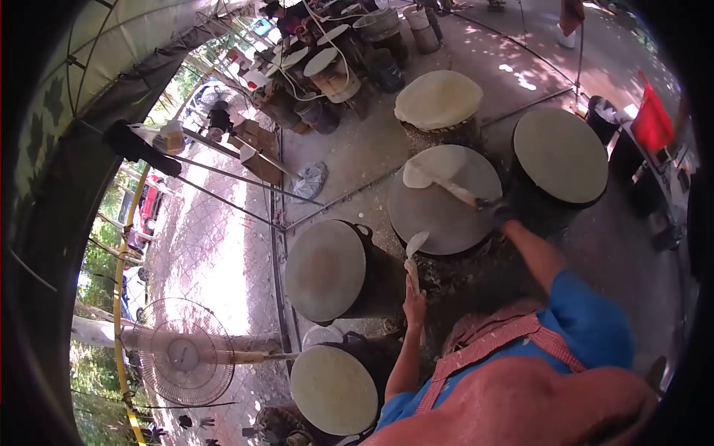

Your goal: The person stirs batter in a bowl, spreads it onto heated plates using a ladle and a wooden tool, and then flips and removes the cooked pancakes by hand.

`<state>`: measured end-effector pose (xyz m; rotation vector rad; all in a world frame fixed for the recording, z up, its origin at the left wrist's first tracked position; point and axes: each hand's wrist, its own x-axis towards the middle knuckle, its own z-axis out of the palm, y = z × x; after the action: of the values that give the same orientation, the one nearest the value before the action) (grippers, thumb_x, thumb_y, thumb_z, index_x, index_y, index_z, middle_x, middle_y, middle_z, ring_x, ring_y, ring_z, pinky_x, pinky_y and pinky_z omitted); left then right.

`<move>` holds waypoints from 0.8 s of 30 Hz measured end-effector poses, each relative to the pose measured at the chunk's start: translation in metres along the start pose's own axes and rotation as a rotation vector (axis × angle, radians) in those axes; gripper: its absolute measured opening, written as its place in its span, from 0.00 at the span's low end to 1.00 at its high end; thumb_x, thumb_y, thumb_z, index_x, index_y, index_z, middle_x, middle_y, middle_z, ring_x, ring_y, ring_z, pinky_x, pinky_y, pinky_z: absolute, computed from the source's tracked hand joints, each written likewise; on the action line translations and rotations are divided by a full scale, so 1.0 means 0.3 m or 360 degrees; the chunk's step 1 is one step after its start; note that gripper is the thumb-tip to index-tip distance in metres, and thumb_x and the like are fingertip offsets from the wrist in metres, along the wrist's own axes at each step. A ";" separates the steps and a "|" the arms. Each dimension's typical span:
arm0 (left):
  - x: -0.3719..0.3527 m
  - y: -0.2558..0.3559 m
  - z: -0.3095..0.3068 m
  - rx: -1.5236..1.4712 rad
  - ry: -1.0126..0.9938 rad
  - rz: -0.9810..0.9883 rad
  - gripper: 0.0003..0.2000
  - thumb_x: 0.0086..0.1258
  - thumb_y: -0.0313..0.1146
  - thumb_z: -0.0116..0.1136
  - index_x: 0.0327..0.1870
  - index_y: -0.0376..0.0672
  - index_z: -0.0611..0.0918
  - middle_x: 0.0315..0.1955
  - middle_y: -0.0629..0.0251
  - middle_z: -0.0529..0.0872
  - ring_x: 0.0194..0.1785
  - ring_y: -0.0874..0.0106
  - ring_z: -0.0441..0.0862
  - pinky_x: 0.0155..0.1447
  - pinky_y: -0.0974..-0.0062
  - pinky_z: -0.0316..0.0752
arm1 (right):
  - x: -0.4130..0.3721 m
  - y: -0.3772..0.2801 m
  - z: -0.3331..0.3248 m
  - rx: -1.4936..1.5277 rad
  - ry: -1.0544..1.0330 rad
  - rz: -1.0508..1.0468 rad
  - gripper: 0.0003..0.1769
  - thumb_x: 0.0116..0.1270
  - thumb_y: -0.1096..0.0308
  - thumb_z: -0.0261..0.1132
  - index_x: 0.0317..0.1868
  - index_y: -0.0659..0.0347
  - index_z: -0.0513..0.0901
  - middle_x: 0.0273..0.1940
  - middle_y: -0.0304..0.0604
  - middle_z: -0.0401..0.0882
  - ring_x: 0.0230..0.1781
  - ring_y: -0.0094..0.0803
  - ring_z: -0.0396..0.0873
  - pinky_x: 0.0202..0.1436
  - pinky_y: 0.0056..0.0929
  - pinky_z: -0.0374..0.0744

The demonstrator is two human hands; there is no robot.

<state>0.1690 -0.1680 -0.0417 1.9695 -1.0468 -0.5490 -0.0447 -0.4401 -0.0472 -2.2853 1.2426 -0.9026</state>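
Observation:
My left hand (414, 301) is closed on the handle of a wooden-handled scoop or spatula (413, 259), its pale, coated head pointing up and away from me. My right hand (500, 214), which looks dark-gloved, grips the wooden handle of a spreader (462, 195) that reaches across a round griddle (461, 232). Pale batter (428, 165) lies at the spreader's far end, on the griddle's upper left; the tool's head is hard to make out there. My left hand and its tool are just off the griddle's near-left edge.
More round griddles (326, 271) (335, 390) stand to my left, and another (561, 156) to the right. Beyond is a stack of pale flatbreads (439, 99). A fan (186, 355) stands left; a person (294, 18) is among far griddles and buckets (385, 70).

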 end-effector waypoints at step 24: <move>-0.335 0.125 0.023 -0.1649 0.0039 -0.1207 0.20 0.62 0.25 0.48 0.53 0.56 0.60 0.11 0.76 0.58 0.10 0.84 0.56 0.11 0.85 0.51 | 0.278 0.291 -0.092 0.1780 -0.0886 0.1357 0.23 0.52 0.64 0.65 0.49 0.59 0.75 0.48 0.40 0.74 0.47 0.27 0.72 0.51 0.27 0.69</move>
<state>0.0904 -0.0998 -0.0149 1.3215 0.1228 -1.1692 -0.0826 -0.5580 -0.0501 -0.8710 0.9157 -0.3836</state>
